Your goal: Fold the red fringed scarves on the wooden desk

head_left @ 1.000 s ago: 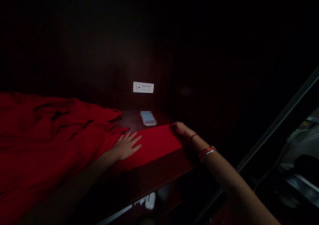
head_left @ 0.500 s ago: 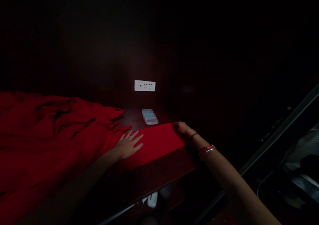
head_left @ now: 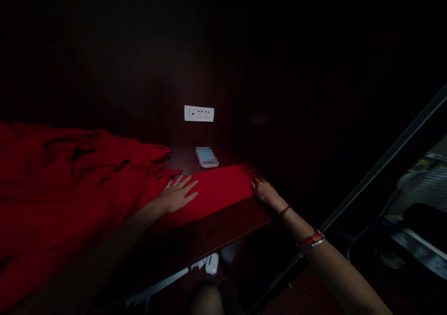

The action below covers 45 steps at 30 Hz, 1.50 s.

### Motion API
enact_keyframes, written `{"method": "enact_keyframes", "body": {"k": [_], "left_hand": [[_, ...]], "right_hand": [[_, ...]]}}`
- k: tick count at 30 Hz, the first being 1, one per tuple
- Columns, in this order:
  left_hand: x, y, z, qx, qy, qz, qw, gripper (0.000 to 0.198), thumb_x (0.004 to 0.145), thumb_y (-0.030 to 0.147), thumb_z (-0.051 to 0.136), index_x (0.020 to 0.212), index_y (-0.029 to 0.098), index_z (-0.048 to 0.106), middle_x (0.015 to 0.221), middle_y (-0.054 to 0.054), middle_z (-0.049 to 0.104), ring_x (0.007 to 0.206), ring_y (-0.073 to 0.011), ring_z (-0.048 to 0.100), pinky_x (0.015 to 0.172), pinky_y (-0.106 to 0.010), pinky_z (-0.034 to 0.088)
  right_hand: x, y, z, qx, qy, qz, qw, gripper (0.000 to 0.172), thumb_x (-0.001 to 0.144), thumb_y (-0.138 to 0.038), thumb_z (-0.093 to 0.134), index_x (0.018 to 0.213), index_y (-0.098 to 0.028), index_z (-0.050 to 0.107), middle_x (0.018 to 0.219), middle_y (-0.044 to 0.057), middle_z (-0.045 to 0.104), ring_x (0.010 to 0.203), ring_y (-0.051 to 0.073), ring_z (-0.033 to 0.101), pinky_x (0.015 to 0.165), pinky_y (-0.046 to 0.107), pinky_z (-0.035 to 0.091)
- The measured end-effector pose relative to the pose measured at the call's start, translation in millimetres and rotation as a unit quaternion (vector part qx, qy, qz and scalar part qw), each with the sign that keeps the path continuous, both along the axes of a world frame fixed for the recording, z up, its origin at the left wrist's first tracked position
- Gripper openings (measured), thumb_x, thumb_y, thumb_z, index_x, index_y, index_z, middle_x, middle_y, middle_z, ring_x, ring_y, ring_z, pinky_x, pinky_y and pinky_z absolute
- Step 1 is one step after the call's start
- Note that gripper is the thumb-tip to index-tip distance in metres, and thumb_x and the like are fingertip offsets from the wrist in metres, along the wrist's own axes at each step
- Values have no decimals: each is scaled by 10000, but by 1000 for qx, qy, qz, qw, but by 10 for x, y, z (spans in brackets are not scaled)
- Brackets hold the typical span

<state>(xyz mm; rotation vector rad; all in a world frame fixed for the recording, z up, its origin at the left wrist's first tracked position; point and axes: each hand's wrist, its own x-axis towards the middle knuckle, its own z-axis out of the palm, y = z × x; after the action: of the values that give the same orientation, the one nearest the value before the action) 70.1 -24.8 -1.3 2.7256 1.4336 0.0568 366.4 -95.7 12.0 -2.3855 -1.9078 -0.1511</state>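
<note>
A red scarf with fringed ends lies in a flat, straight-edged strip on a dark wooden desk. My left hand rests palm down on the strip's left part, fingers spread, a ring on one finger. At the strip's right end, my right hand has its fingers curled on the near corner beside the loose fringe; the fingertips are partly hidden. A big rumpled heap of red cloth covers the left side. Just behind the strip lies a phone, its screen blurred out.
On the dark back wall is a white socket panel. The desk's front edge runs below the strip. Underneath sits a small white object, with my knee near it. A pale diagonal rail crosses at right.
My right hand has moved from the strip's far right corner to its near one, uncovering the fringe. The left hand stays flat on the scarf. The view has shifted slightly.
</note>
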Motion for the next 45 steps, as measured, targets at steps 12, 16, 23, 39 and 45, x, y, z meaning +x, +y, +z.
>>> {"method": "enact_keyframes", "body": {"k": [12, 16, 23, 39, 45], "left_hand": [[-2, -8, 4, -10, 1, 0, 1000, 558, 777, 560, 177, 1275, 308, 185, 1355, -18, 134, 1223, -263, 71, 948, -434, 117], [81, 1, 48, -35, 10, 7, 999, 581, 771, 575, 176, 1281, 298, 165, 1358, -44, 108, 1218, -287, 56, 938, -459, 120], [359, 326, 378, -45, -34, -64, 996, 427, 813, 381, 282, 1192, 221, 397, 1263, -56, 360, 1138, -191, 325, 937, -303, 208], [245, 820, 432, -228, -160, 56, 959, 217, 568, 292, 576, 738, 159, 595, 556, 31, 543, 476, -98, 442, 436, -183, 297], [219, 755, 339, -245, -295, 65, 921, 319, 572, 279, 581, 867, 159, 578, 720, 6, 604, 633, -126, 522, 554, -189, 378]], "right_hand": [[-257, -299, -49, 72, 14, 204, 976, 347, 827, -248, 304, 1099, -122, 480, 1115, 113, 481, 1001, 164, 449, 871, 263, 324], [-323, -372, 51, 106, 6, 201, 974, 318, 825, -242, 323, 1062, -130, 504, 1047, 115, 511, 964, 172, 461, 850, 278, 336], [-532, -448, 170, 66, -68, 377, 921, 260, 834, -209, 330, 1021, -171, 506, 942, 74, 549, 874, 146, 490, 757, 249, 376], [-769, -271, 218, 82, -221, 479, 845, 181, 835, -132, 327, 918, -127, 488, 745, 51, 549, 678, 142, 488, 560, 257, 324], [-895, -281, 170, 126, -220, 430, 867, 151, 824, -157, 361, 856, -148, 508, 788, 56, 539, 752, 164, 476, 591, 269, 326]]}}
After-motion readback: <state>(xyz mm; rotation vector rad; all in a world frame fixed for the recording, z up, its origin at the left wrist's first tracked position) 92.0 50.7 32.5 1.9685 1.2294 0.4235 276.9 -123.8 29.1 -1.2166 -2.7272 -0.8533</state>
